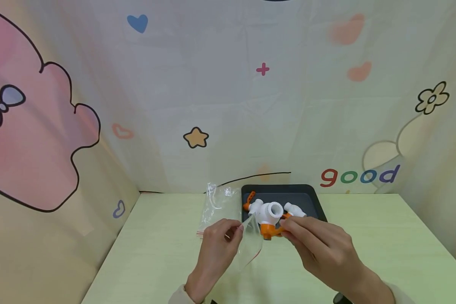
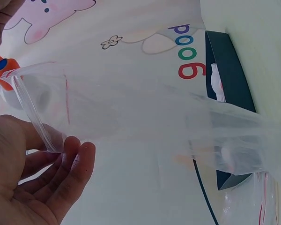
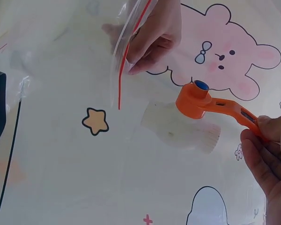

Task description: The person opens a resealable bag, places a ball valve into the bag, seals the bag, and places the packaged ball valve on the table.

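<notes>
Tray common to all views

Pale backdrop with orange star, "good" lettering, behind light-green table

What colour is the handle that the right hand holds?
The handle is orange, seen best in the right wrist view.

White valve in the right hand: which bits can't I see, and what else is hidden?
Left wrist: part of the held white valve, blurred behind the clear bag.
Head: part of the rightmost valve, behind the right hand.
Right wrist: most of the tray, cut off by the left edge.
</notes>
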Available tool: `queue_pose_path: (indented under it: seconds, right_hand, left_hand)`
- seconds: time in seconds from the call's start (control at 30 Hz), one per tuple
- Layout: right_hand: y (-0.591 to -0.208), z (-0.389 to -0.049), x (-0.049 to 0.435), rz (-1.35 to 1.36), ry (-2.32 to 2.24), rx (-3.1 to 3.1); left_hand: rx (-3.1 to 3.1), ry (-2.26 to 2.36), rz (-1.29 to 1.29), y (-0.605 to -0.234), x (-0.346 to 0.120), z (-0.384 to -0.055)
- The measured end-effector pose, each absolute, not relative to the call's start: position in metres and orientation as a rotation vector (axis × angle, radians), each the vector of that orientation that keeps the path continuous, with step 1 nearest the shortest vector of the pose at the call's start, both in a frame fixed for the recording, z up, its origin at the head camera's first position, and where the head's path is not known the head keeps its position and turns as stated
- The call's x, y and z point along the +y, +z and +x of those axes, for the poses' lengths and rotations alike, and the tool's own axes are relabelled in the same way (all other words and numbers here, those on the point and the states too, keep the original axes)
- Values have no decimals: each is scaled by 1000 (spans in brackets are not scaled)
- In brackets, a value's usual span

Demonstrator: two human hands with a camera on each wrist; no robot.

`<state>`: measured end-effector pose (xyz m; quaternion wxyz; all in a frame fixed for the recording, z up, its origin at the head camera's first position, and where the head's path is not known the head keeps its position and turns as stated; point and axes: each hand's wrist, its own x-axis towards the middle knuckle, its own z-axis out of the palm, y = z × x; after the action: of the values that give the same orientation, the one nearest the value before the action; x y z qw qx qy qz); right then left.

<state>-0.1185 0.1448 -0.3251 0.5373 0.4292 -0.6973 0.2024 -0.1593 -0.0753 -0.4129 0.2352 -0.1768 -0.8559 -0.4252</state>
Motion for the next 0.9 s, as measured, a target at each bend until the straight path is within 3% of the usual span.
queue_pose_path:
  seconds: [0.9]
  right_hand:
    - [-353,-114,136,1077,561,-1951]
  left_hand:
    - [-2344,-1209,-481,-411,-68,-154]
